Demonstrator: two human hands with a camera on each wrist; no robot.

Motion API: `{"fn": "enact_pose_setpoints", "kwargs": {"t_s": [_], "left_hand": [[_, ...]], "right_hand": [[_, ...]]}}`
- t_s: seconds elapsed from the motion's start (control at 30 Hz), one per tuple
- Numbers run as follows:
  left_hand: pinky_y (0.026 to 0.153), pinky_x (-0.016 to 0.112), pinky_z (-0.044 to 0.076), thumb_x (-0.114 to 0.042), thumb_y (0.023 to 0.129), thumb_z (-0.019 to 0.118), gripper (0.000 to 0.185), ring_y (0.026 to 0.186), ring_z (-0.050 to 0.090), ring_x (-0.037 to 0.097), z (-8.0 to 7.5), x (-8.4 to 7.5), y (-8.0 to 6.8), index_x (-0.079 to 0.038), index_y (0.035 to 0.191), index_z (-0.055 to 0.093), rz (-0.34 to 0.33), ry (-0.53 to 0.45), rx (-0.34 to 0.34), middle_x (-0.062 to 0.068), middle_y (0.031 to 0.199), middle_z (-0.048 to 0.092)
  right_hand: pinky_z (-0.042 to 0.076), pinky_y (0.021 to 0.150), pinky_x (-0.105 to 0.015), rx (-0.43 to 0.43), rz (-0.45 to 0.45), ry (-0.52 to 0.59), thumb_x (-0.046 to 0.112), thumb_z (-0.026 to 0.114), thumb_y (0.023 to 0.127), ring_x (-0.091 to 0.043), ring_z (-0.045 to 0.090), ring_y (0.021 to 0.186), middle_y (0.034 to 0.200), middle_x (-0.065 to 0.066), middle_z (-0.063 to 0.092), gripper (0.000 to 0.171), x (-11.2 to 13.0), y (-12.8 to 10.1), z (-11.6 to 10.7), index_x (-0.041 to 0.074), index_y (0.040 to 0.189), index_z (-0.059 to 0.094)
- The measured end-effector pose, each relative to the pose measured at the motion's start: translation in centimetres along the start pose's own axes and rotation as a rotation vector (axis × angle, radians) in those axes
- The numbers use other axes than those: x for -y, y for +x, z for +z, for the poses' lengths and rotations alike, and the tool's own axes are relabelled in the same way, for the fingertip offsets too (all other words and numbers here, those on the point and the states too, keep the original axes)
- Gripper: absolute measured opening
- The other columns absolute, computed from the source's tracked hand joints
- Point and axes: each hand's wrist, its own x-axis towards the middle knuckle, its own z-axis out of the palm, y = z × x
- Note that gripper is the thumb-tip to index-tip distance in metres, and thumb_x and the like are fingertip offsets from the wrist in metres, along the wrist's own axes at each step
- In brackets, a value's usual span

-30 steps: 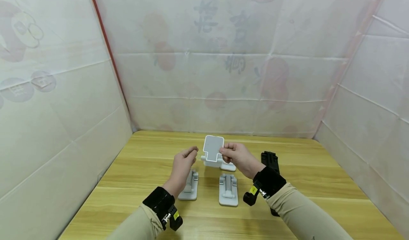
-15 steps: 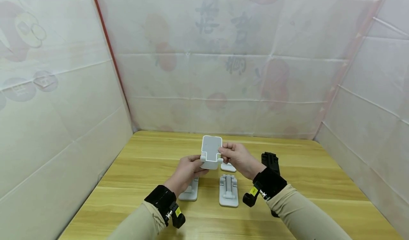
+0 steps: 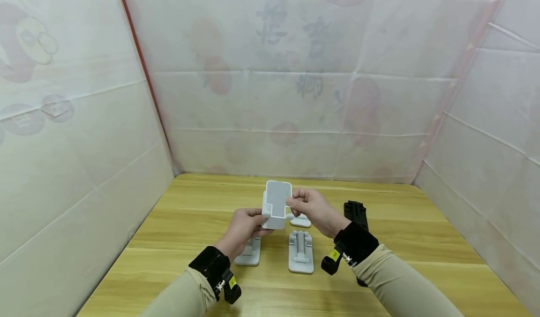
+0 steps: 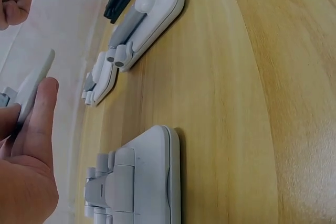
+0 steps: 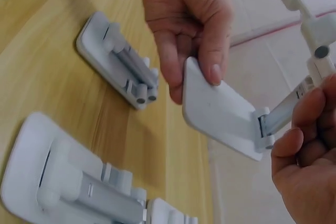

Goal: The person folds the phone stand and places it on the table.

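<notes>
A white folding phone stand with a grey pad hangs above the table, unfolded and held by both hands. My left hand pinches its flat base plate between thumb and fingers, from the left and below. At the upper part's right edge, my right hand grips the stand with thumb and curled fingers. The right wrist view shows the jointed arm raised from the base. Beneath the hands, one folded white stand lies partly hidden by the left hand, and another lies to its right.
A further white stand lies behind, partly covered by the held one. A black folded stand lies at right, partly hidden under the right wrist. The wooden table is bounded by pale cloth walls at back and sides.
My left hand has come in from beside the stand and taken hold of its base. The stand has moved slightly left and down, and turned a little; the right hand keeps its grip.
</notes>
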Motion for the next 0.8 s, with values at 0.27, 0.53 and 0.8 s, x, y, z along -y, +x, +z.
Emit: {"fn": "enact_pose_setpoints", "kwargs": {"t_s": [0.27,0.53,0.8], "left_hand": [[0.085,0.037,0.064,-0.005,0.101,0.061,0.042,0.102,0.074,0.032,0.1,-0.1,0.0,0.014,0.138,0.054,0.008,0.010,0.022,0.031,0.128,0.063],[0.085,0.037,0.064,-0.005,0.100,0.061,0.040,0.098,0.075,0.032,0.2,-0.2,-0.3,0.015,0.135,0.056,0.009,0.019,0.038,0.031,0.125,0.065],[0.085,0.037,0.064,-0.004,0.102,0.059,0.039,0.096,0.075,0.033,0.3,-0.3,-0.4,0.016,0.135,0.056,0.009,0.003,0.069,0.029,0.120,0.067]], "right_hand": [[0.034,0.073,-0.035,-0.068,0.004,-0.168,0.027,0.057,0.107,-0.022,0.041,0.081,0.088,-0.007,0.049,0.025,-0.4,0.0,0.2,0.004,0.104,0.050],[0.036,0.065,-0.032,-0.186,-0.019,-0.358,0.024,0.060,0.105,-0.020,0.041,0.073,0.088,-0.007,0.053,0.017,-1.2,0.3,0.4,0.008,0.102,0.053],[0.038,0.059,-0.029,-0.262,-0.133,-0.609,0.019,0.062,0.104,-0.016,0.045,0.067,0.082,-0.002,0.054,0.010,-1.5,0.3,0.9,0.013,0.099,0.056]]}}
